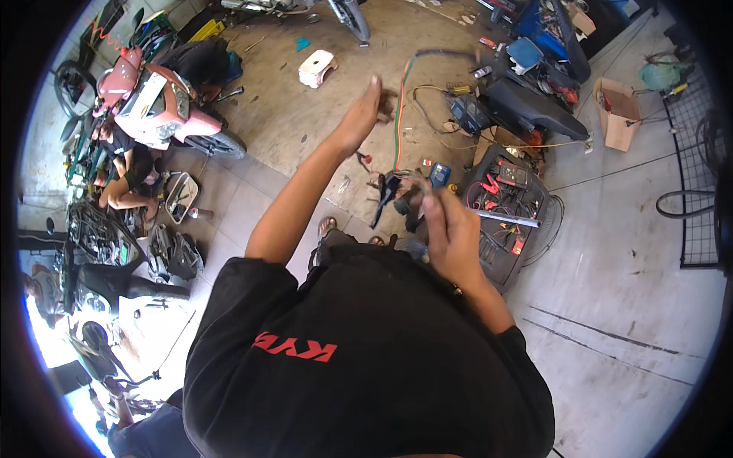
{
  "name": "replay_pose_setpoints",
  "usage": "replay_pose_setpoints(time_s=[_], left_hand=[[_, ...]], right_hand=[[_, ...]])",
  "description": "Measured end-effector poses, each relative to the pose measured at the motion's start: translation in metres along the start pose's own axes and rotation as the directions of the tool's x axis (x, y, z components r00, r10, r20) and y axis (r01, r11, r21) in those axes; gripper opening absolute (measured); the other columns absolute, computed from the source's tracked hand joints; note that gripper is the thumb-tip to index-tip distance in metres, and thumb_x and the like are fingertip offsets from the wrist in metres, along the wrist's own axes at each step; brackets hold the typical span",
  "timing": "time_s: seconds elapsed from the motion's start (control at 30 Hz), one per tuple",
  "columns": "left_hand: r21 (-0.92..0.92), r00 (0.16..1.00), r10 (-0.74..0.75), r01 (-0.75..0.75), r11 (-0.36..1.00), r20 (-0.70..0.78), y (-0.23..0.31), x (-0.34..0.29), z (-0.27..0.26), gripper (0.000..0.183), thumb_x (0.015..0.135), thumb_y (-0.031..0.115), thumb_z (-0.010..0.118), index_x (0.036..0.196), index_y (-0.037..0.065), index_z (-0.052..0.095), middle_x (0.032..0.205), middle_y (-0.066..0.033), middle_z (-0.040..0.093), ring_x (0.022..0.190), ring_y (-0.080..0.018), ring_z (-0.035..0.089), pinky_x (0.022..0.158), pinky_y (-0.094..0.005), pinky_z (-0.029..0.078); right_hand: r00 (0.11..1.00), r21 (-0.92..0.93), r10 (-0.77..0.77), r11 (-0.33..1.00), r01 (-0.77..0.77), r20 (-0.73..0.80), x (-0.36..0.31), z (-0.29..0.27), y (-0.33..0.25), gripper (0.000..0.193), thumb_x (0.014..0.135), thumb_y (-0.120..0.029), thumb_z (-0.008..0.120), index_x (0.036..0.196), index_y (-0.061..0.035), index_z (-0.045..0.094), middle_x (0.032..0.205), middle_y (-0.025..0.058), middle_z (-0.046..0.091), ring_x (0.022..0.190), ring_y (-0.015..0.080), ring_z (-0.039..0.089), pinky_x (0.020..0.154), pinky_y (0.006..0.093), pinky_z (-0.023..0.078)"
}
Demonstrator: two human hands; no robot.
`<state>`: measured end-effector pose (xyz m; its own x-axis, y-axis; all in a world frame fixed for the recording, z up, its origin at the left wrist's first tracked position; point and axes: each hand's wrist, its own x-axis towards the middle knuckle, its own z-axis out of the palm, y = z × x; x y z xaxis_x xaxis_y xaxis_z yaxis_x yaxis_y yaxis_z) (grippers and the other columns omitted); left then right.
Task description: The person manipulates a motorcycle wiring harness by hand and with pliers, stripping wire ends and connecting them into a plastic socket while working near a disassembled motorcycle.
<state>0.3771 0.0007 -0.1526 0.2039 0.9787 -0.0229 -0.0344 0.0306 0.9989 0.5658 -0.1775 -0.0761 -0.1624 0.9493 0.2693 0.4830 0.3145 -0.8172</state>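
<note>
My right hand (453, 233) is closed in a pinch on a bundle of wires (416, 181) in front of my body. Green and orange wires (398, 126) rise from that bundle and run away toward a dark sleeve (443, 53) at the far side. A strip of black tape or sheathing (387, 200) hangs from the bundle, left of my right hand. Farther off and to the left, my left hand (362, 120) is raised, one digit stretched up and the others apart, just beside the green and orange wires. I see nothing held in it.
A dark tray (527, 204) at right holds a red meter (511, 174), red clips and a silver rod (508, 219). Beyond lie a motorcycle seat (534, 109) and a cardboard box (617, 114). A white stool (318, 69) stands ahead. Motorcycles and a seated person (126, 160) are at left.
</note>
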Motion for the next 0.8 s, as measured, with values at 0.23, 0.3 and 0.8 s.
replay_pose_setpoints(time_s=[0.23,0.3,0.8], left_hand=[[0.464,0.984,0.163,-0.112,0.878,-0.07,-0.037,-0.109,0.059,0.061,0.09,0.041,0.067,0.124,-0.005,0.048,0.107,-0.0239,0.055,0.106,-0.0354,0.057,0.091,-0.043,0.046],[0.438,0.977,0.119,-0.031,0.899,-0.175,-0.042,-0.096,0.061,0.047,0.093,0.029,0.065,0.121,-0.005,0.049,0.101,-0.0193,0.059,0.09,-0.0272,0.061,0.083,-0.0386,0.049],[0.144,0.975,-0.14,0.166,0.976,-0.171,0.021,-0.109,0.049,0.035,0.099,0.035,0.056,0.09,0.001,0.057,0.067,0.0025,0.048,0.051,-0.005,0.035,0.045,-0.0262,0.029]], right_hand=[[0.977,0.235,0.197,0.956,-0.174,-0.077,0.052,-0.011,0.006,0.035,0.102,-0.028,0.049,0.096,0.002,0.066,0.061,0.0069,0.054,0.056,0.0111,0.044,0.056,0.0303,0.041],[0.986,0.227,0.143,0.966,-0.121,-0.083,0.06,-0.012,0.002,0.037,0.101,-0.03,0.051,0.093,0.0023,0.067,0.064,0.0053,0.055,0.06,0.0091,0.045,0.058,0.028,0.039],[0.852,-0.385,-0.112,0.916,-0.11,-0.511,0.046,-0.021,0.112,0.028,0.092,-0.026,0.066,0.098,0.0012,0.062,0.083,0.0159,0.057,0.077,0.035,0.056,0.074,0.0377,0.047]])
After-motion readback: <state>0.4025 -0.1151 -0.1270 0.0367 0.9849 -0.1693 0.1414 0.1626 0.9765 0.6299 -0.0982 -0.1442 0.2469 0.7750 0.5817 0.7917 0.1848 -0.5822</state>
